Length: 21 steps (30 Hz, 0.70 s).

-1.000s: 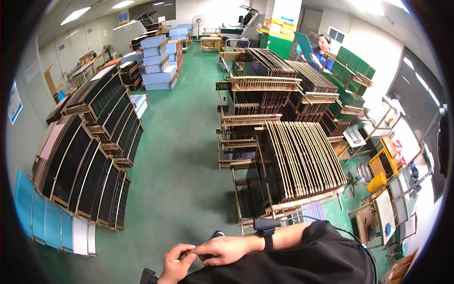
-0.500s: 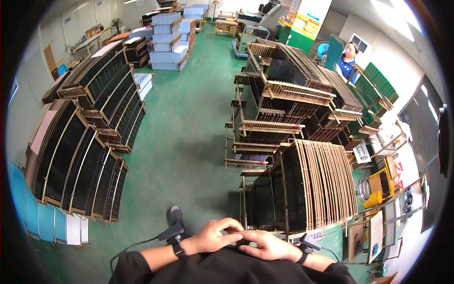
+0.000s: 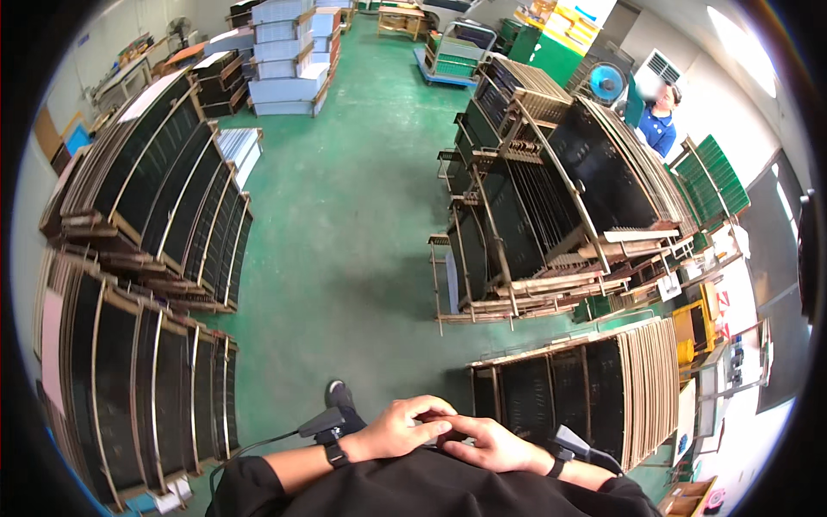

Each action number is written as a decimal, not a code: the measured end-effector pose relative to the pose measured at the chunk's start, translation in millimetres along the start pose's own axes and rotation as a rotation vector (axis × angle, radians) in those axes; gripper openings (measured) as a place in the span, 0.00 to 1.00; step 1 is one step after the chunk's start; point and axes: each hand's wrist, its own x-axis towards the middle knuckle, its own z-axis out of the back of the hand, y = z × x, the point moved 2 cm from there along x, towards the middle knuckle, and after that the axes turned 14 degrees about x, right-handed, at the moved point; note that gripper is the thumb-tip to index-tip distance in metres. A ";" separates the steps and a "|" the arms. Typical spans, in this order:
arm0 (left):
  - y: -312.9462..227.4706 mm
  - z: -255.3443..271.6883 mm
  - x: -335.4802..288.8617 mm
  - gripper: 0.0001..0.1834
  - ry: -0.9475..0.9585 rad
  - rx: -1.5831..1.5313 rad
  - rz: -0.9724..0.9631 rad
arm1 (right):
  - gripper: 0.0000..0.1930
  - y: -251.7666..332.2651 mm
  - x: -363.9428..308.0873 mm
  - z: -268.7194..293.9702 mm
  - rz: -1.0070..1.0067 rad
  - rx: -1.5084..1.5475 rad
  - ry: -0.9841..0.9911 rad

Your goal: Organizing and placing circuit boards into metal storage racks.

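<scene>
My left hand and my right hand meet in front of my dark shirt, fingers curled and touching at the tips. Both are closed loosely against each other. Whatever lies between the fingers, if anything, is hidden. A dark wristband with a small black device sits on my left wrist; my right wrist carries a similar device. Nearest to the right hand stands a rack of dark flat panels with pale edges. One dark shoe shows on the floor beyond my left hand.
Stacked racks of dark panels line the left side. More stacked racks stand on the right. A green floor aisle runs between them. Pale blue stacks, a blue cart and a person in blue are farther off.
The view has moved forward along the aisle, so the racks on both sides sit nearer and lower. My hands stay together. The shoe has shifted slightly right.
</scene>
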 end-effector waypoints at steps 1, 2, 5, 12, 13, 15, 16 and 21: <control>-2.5 27.0 -0.7 0.12 -0.028 0.033 0.013 | 0.21 6.5 27.0 -0.6 0.002 -0.034 0.031; -1.6 51.5 -5.2 0.11 -0.071 0.003 0.024 | 0.21 17.6 54.9 -2.7 0.011 -0.072 0.077; 1.4 122.4 3.8 0.10 -0.110 0.024 0.058 | 0.19 47.5 128.8 2.7 0.070 -0.060 0.096; 7.1 237.7 80.1 0.11 -0.230 -0.074 0.148 | 0.19 52.7 270.8 64.9 0.201 -0.012 0.109; 8.0 255.1 95.3 0.10 -0.266 -0.045 0.124 | 0.19 52.0 293.8 77.5 0.203 -0.017 0.118; 11.3 292.8 125.1 0.10 -0.356 -0.015 0.097 | 0.18 60.6 342.7 101.2 0.214 0.066 0.142; 11.5 312.3 138.4 0.10 -0.397 -0.015 0.092 | 0.17 66.4 368.6 111.9 0.233 0.084 0.150; 4.3 405.0 201.7 0.11 -0.633 -0.007 0.109 | 0.15 103.4 496.5 169.2 0.262 0.058 0.206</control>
